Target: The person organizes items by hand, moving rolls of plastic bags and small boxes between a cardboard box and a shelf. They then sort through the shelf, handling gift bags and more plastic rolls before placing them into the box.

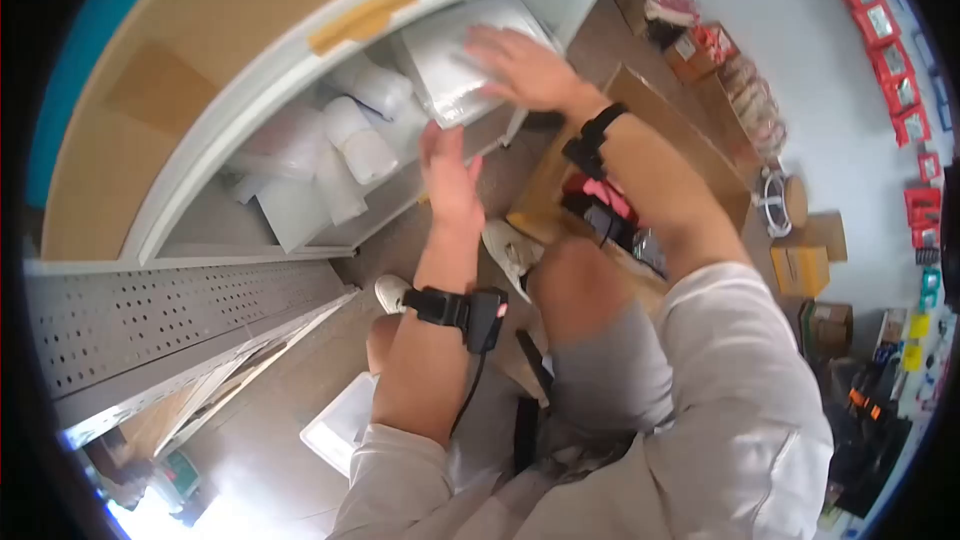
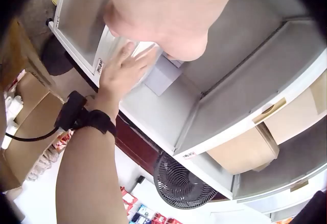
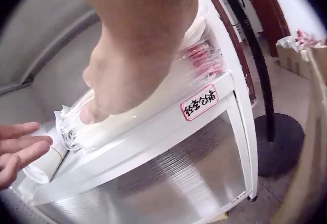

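Note:
My right hand [image 1: 530, 70] rests on a flat stack of clear plastic-wrapped white goods [image 1: 437, 65] on the cabinet shelf, its fingers spread. In the right wrist view, folded plastic edges [image 3: 71, 134] and a red-printed part [image 3: 203, 63] show on that stack. My left hand [image 1: 452, 175] is held in front of the shelf edge with loosely extended fingers and nothing in its grasp. Behind it on the shelf lie a white roll [image 1: 358, 140] and a second white roll [image 1: 375, 85]. Clear plastic bags [image 1: 285, 140] lie farther left.
The white shelf edge carries a red-framed label [image 3: 200, 102]. An open cardboard box [image 1: 690, 130] stands on the floor by my right knee. A black stand base [image 3: 280, 144] is beside the cabinet, and a black fan [image 2: 184, 180] shows too. Red packets [image 1: 880, 20] hang along the wall.

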Available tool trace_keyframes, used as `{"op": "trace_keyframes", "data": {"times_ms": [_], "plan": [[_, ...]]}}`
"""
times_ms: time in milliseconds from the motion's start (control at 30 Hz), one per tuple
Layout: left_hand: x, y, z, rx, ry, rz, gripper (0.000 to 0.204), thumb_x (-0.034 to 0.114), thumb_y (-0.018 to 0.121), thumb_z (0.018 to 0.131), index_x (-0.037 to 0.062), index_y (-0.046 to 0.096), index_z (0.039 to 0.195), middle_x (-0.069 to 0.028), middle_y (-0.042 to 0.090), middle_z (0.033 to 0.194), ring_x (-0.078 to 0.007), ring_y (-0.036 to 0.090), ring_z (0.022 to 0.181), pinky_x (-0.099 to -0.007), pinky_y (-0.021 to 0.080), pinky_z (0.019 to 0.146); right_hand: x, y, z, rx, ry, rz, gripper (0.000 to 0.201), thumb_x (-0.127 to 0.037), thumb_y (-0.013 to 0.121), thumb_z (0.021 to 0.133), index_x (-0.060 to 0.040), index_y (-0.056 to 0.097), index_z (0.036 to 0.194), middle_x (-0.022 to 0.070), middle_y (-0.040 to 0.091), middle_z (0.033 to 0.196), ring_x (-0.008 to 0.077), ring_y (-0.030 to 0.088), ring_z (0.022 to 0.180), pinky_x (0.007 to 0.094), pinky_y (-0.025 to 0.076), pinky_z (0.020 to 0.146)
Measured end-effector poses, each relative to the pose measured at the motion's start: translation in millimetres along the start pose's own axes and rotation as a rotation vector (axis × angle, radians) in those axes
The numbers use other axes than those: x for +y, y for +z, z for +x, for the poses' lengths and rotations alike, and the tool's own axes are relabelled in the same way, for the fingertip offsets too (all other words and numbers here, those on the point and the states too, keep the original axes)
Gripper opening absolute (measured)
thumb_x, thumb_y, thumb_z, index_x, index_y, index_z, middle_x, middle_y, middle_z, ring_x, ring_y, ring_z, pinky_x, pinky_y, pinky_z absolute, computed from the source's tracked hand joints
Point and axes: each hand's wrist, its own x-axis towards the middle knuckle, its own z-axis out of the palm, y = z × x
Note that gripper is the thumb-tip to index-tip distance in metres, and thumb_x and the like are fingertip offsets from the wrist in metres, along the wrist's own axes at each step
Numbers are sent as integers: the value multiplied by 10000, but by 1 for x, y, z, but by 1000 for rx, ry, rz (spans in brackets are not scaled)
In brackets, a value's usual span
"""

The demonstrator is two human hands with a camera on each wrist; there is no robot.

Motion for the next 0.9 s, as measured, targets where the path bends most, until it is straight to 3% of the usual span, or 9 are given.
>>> {"op": "trace_keyframes", "data": {"times_ms": [33, 100, 167, 300, 367, 500, 700, 767, 900], "plan": [[5, -4, -5, -11, 10, -12, 681, 349, 601, 900, 104, 336, 1477, -88, 293, 1554, -262, 312, 1412, -484, 307, 1081, -7, -18, -7, 87, 19, 73, 544, -377, 633, 898, -128, 474, 1355, 148, 504, 1383, 346, 529, 1217, 438, 448, 1006], [6, -3, 8, -62, 58, -6, 600, 314, 569, 921, 90, 383, 1446, -95, 335, 1534, -250, 362, 1388, -461, 314, 1080, 9, -47, -42, 160, 40, 40, 323, -333, 616, 912, -96, 591, 1131, 127, 640, 1002, 358, 631, 912, 424, 535, 764], [5, -7, 2, -161, 17, -55, 528, 291, 541, 937, 68, 427, 1402, -101, 414, 1488, -251, 428, 1343, -421, 318, 1080, 7, -79, -98, -81, 160, 98, 252, -327, 588, 931, -106, 598, 1052, 131, 646, 900, 365, 643, 838, 426, 538, 700], [-2, -2, -10, -231, -75, 36, 432, 312, 512, 955, 66, 516, 1310, -101, 523, 1400, -252, 481, 1296, -396, 325, 1066, 17, -94, -202, -365, 424, -23, 247, -322, 579, 931, -104, 579, 1049, 131, 663, 901, 369, 650, 834, 446, 534, 696], [-9, -2, -12, -246, -116, 73, 394, 314, 502, 964, 71, 552, 1270, -101, 545, 1377, -246, 495, 1275, -391, 345, 1041, 26, -80, -264, -615, 823, -28, 300, -317, 597, 903, -102, 569, 1111, 142, 678, 972, 366, 656, 901, 466, 536, 756], [-12, -7, -21, -292, -124, 165, 359, 310, 508, 971, 77, 570, 1238, -94, 562, 1352, -234, 534, 1206, -372, 394, 982, 32, -42, -415, -1018, 1088, -64, 591, -275, 745, 775, -74, 493, 1270, 223, 604, 1193, 391, 626, 1055, 486, 519, 875], [-22, -4, -26, -246, -162, 161, 322, 285, 531, 972, 80, 569, 1218, -100, 566, 1323, -214, 556, 1157, -342, 459, 921, -7, -14, -511, -1064, 1125, -157, 535, -187, 624, 845, -151, 453, 1350, 167, 546, 1269, 332, 595, 1136, 447, 533, 873], [-32, 0, -23, -236, -166, 183, 313, 277, 534, 973, 80, 566, 1215, -105, 565, 1320, -211, 556, 1158, -338, 468, 915, -10, -1, -517, -1010, 1031, -148, 485, -167, 569, 876, -180, 454, 1347, 148, 524, 1282, 332, 593, 1126, 451, 535, 861], [-48, 8, -15, -208, -170, 243, 300, 262, 534, 971, 83, 550, 1211, -121, 575, 1299, -219, 566, 1142, -326, 478, 890, -3, 14, -501, -1069, 1056, -222, 413, -182, 563, 899, -205, 469, 1301, 111, 539, 1222, 309, 610, 1071, 458, 542, 824]]}}
